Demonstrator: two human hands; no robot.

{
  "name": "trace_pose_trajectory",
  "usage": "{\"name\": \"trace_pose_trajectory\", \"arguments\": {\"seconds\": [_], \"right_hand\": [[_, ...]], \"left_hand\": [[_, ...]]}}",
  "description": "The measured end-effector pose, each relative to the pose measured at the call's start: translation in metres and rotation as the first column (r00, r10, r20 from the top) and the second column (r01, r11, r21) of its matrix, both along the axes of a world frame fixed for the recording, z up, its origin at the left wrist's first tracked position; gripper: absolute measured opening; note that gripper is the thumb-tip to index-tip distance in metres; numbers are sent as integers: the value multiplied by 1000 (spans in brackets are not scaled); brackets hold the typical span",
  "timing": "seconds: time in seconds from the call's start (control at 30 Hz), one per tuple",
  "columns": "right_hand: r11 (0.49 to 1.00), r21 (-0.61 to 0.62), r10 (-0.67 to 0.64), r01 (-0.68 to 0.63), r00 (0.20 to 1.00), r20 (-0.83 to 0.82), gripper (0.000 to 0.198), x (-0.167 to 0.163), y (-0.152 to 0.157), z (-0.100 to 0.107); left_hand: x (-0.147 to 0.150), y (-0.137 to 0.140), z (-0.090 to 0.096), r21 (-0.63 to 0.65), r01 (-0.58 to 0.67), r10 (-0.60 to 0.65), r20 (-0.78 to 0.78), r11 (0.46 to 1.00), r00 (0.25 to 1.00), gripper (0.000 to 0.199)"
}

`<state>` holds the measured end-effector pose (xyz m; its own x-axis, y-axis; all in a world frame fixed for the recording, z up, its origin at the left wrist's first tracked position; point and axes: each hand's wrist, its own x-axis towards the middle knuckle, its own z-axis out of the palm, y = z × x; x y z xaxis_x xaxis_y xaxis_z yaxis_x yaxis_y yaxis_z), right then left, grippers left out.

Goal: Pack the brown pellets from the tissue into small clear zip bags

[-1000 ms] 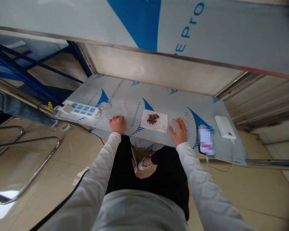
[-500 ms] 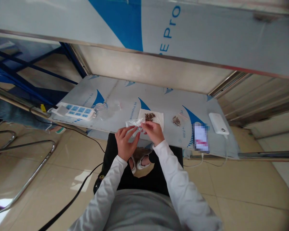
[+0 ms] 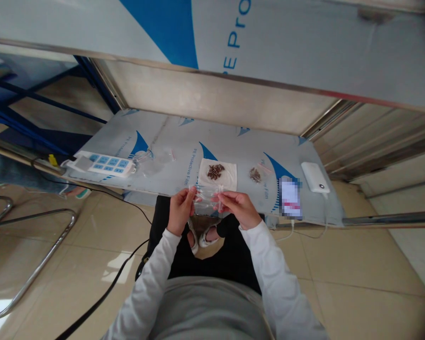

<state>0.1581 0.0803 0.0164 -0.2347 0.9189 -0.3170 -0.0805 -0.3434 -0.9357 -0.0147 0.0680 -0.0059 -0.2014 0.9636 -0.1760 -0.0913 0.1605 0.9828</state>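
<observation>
Head view: work judged partly done

Left to right on the table (image 3: 173,125), the strip (image 3: 108,164) and some clear plastic (image 3: 152,164) lie apart from the hands. The left hand (image 3: 180,208), thumb pressed to fingers, grips one side of a clear bag (image 3: 205,196), held over the table's near edge. Inside it no pieces can be made out, so its filling seems undone. Beyond it, the brown pile (image 3: 216,171) lies loose on the white cloth (image 3: 230,178), apparently the part left. The right hand (image 3: 242,208) pinches the bag's other side, fingertips together. Right of the cloth, a packet (image 3: 255,175) with brown pieces inside appears done; whether it is sealed cannot be told. Farther right are the phone (image 3: 290,198) and the white box (image 3: 314,177).

Counted: one strip, two hands, one held bag, one pile, one cloth, one packet, one phone, one box; the pieces are too small, and the plastic too overlapped, to number
</observation>
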Motion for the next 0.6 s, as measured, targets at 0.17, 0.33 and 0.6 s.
{"name": "trace_pose_trajectory", "arguments": {"seconds": [0.17,0.33,0.6], "right_hand": [[999,19,-32,32,999,32,42,1,-4,-12],[990,65,-126,122,990,59,43,-4,-9,-19],[946,181,-288,270,954,81,32,-10,-12,-26]], "left_hand": [[-5,1,-3,43,36,-25,-239,998,971,35],[1,-3,-10,-42,20,-20,4,999,1000,43],[18,-11,-10,-117,241,-189,340,963,921,25]]}}
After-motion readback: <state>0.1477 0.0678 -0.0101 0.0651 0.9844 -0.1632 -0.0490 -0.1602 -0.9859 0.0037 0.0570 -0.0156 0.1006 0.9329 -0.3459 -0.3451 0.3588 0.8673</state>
